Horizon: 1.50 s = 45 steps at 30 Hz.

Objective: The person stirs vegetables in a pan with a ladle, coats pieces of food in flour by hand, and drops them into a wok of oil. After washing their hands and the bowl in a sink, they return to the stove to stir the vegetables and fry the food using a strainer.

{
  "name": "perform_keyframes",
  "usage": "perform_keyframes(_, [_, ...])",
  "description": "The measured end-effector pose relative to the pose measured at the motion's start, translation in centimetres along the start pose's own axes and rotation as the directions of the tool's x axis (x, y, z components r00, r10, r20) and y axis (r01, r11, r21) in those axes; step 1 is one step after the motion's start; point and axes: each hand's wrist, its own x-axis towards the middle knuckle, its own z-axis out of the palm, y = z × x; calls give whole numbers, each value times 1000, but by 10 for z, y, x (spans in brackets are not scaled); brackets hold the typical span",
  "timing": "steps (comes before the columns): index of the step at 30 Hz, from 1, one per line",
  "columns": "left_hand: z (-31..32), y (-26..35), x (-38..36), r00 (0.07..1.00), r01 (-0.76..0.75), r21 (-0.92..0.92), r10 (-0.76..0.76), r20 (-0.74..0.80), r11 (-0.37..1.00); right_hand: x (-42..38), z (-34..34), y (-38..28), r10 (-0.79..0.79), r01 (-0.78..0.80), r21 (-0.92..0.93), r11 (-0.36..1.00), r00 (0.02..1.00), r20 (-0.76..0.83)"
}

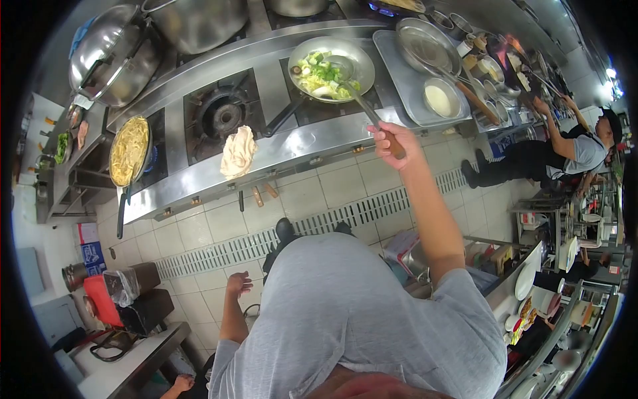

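My right hand (395,145) is closed around the wooden handle of a metal ladle (363,104). The ladle's rounded end lies in a frying pan (364,68) on the stove, among chopped green and pale vegetables (321,74). That pan's black handle (287,117) points toward me, with nobody holding it. Low at my side, away from the stove, my left hand (239,284) hangs with its fingers apart and nothing in it. A crumpled pale cloth (238,152) drapes over the stove's front edge, left of the pan handle.
Another pan (130,151) with noodle-like food sits over a blue flame at left. Large steel pots (196,25) stand behind. Right of my pan, a metal tray (399,86) holds a bowl of white liquid (441,98). A co-worker (571,149) stands farther right. A floor grate (372,207) runs below.
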Motion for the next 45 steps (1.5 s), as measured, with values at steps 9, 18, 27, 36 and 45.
perform_keyframes(9, [-3, 27, 0, 999, -47, 14, 47, -10, 999, -25, 23, -9, -96, 95, -77, 993, 995, -20])
perform_keyframes(18, [-3, 33, 2, 1000, -28, 44, 28, 2, 999, -41, 39, -21, -380, 217, -669, 711, 919, -106])
perform_keyframes(27, [0, 40, -3, 999, -33, 50, 34, -7, 998, -62, 47, -20, -521, 140, -934, 329, 852, -56])
perform_keyframes(36, [0, 31, 0, 1000, -20, 61, 20, 3, 998, -21, 4, -11, -712, -117, -864, -489, 625, 318])
perform_keyframes(45, [0, 27, -5, 999, -38, 42, 39, -22, 998, -16, 12, -22, -30, 27, -62, 998, 998, -60])
